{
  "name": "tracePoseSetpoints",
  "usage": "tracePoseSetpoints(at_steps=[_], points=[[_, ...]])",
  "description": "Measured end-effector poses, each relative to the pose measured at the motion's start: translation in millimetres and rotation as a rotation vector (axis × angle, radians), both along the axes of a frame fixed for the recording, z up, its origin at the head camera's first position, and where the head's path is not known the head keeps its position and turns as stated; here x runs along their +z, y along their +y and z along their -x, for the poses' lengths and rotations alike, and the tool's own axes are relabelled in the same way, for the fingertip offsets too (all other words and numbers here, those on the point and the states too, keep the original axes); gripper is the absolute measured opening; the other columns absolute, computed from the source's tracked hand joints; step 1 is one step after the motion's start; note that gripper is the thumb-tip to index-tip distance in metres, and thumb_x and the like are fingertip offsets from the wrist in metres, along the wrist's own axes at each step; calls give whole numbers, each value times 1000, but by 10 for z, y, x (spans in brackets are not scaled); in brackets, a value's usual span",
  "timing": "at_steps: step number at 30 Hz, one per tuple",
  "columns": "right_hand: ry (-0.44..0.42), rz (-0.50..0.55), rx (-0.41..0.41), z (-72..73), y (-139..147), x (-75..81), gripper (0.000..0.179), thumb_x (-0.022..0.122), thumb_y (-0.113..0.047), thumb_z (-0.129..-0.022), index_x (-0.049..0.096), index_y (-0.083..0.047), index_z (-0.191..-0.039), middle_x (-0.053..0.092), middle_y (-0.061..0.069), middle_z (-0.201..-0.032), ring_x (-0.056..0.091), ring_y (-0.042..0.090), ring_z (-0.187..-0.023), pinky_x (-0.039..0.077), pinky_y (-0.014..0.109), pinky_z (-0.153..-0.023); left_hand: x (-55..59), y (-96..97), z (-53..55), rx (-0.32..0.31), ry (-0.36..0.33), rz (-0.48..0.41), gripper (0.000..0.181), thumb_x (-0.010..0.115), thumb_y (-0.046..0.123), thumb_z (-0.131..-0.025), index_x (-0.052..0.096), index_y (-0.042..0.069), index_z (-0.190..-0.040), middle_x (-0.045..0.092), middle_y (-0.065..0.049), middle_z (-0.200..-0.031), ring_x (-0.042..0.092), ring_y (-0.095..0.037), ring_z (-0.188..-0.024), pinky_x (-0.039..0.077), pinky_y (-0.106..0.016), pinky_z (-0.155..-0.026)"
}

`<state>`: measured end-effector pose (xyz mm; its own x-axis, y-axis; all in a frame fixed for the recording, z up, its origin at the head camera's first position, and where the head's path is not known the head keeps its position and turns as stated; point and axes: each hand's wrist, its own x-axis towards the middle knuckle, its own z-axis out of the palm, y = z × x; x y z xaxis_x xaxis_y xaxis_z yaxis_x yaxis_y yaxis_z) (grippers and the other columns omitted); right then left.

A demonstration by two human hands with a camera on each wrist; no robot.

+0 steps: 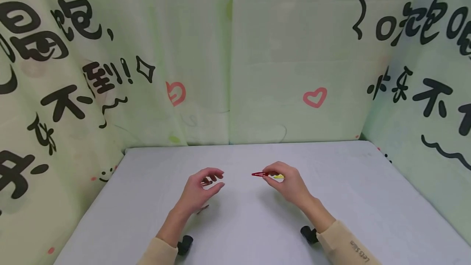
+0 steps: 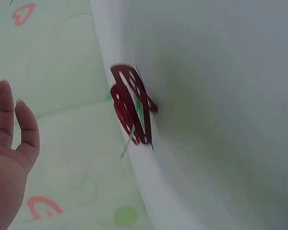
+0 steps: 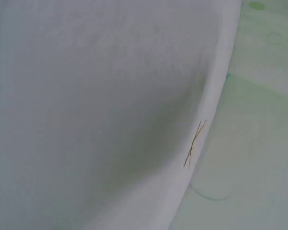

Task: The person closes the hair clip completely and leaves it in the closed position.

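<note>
Currently we're holding clips up off the table [image 1: 239, 228], w/ our R hand [image 1: 290, 179] pinching a red clip [image 1: 259, 174] btwn thumb & fingers; that gap's looking narrow. A yellow clip [image 1: 279, 176] is showing nearer the palm, but we can't tell how it's being held. Our L hand [image 1: 196, 186] is hanging opposite, fingers loosely curving, w/ a wide gap to the thumb; a dark red clip [image 1: 206, 183] is showing inside that curve, & we can't tell if it's touching skin.

We're judging the step as mid-handling: R fingers carrying, L side looking less settled. Next move, we're guessing, is calling for a light, steady pinch on thin edges, w/o knocking neighbouring clips.

Materials: in the L wrist view, several flat clips [image 2: 128, 100] are overlapping, looking like long slotted loops w/ rounded ends, prob. thin coated metal, w/ green streaks [image 2: 139, 111] showing btwn. In the R wrist view, crossed slivers [image 3: 194, 140] are appearing yellow & dark, too thin to ID. Another dark sliver [image 1: 202, 209] is showing just below our L hand. Underneath, the white tabletop's looking like soft cloth, & behind it a pale green printed curtain [image 1: 265, 52] is hanging
</note>
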<state>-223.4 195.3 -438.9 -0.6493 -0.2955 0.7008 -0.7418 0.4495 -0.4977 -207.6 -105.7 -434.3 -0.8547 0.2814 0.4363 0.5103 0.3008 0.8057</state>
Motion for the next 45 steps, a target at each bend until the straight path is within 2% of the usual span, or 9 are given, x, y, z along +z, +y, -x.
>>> tracePoseSetpoints(at_steps=[9, 17, 22, 27, 31, 38, 42, 45], points=[[-113, -50, -96, 9, 208, -4, 24, 84, 6, -76, 75, -8, -94, 70, -3, -90, 67, 22, -80, 57, 44, -72, -12, -304, -46, 41, -40, 48, 26, 79, 6, -88, 71, 18, -111, 70, 6, -98, 61, -17, -92, 48, -46, -84], [-182, -77, -140, 44, 362, -4, 21, 84, 2, -79, 76, -11, -94, 70, -6, -90, 64, 17, -80, 53, 39, -72, -40, -502, -49, 71, -11, 95, 24, 78, 7, -89, 72, 17, -110, 71, -9, -103, 61, -20, -92, 48, -38, -82], [-190, -95, -144, 52, 466, 0, 19, 82, 1, -81, 76, -10, -95, 70, -5, -89, 62, 16, -79, 52, 33, -71, -54, -591, -64, 104, -25, 132, 27, 79, 5, -87, 72, 17, -111, 71, 0, -102, 60, -20, -93, 49, -38, -82], [-235, -120, -158, 99, 534, -22, 18, 82, 0, -81, 77, -10, -94, 70, -5, -89, 61, 12, -79, 51, 32, -72, -54, -665, -71, 135, -65, 179, 26, 79, 7, -88, 72, 13, -112, 69, 8, -101, 58, -18, -94, 49, -37, -83], [-285, -143, -166, 131, 568, -34, 16, 82, -2, -82, 77, -10, -95, 70, -5, -90, 60, 11, -78, 50, 31, -73, -59, -711, -60, 132, -103, 222, 27, 78, 7, -88, 71, 8, -114, 68, 8, -103, 58, -18, -95, 49, -38, -84], [-363, -184, -184, 162, 594, -57, 13, 81, -3, -83, 77, -9, -94, 67, -5, -87, 57, 12, -76, 48, 29, -69, -52, -788, -4, 110, -148, 315, 24, 77, 9, -90, 71, 10, -113, 68, 8, -104, 57, -19, -97, 49, -42, -84], [-410, -205, -178, 178, 620, -63, 12, 81, -5, -84, 77, -10, -94, 67, -6, -86, 56, 14, -75, 47, 29, -67, -58, -823, 34, 74, -172, 369, 21, 76, 10, -91, 72, 12, -111, 68, 8, -104, 57, -20, -96, 48, -43, -85], [-449, -227, -162, 192, 647, -64, 11, 80, -7, -85, 76, -11, -94, 66, -5, -86, 56, 15, -76, 47, 29, -67, -69, -851, 61, 35, -164, 407, 19, 76, 9, -91, 72, 12, -110, 68, 6, -102, 57, -20, -95, 48, -44, -85]])
